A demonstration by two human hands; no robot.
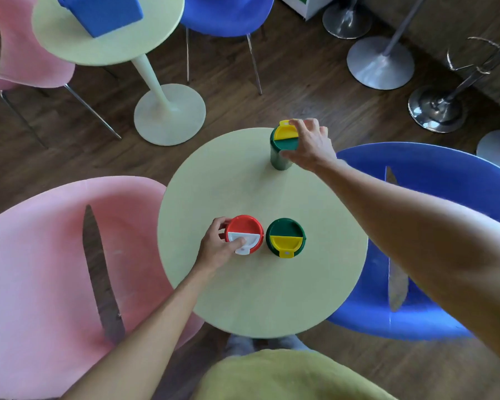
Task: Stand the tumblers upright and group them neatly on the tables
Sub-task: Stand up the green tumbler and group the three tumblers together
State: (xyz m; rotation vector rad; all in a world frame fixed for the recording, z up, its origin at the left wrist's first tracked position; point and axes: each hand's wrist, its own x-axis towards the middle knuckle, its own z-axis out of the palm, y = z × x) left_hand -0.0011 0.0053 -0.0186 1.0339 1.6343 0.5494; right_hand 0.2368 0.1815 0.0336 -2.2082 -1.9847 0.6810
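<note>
Three tumblers stand upright on the round pale-yellow table (243, 290). A red tumbler with a white flip lid (247, 230) is at the near left, and my left hand (218, 249) grips its left side with the thumb on the white flap. Right beside it, apart from my hands, stands a green tumbler with a yellow flap (285, 236). A second green tumbler with a yellow flap (282, 147) stands near the table's far edge, and my right hand (311, 144) is closed around its lid from the right.
A pink chair (41, 269) sits to the left of the table, a blue chair (433, 197) to the right. Farther back stands another pale-yellow table (70, 44) with a blue box (101, 13) on it. Chrome stool bases (380, 62) rest on the wooden floor.
</note>
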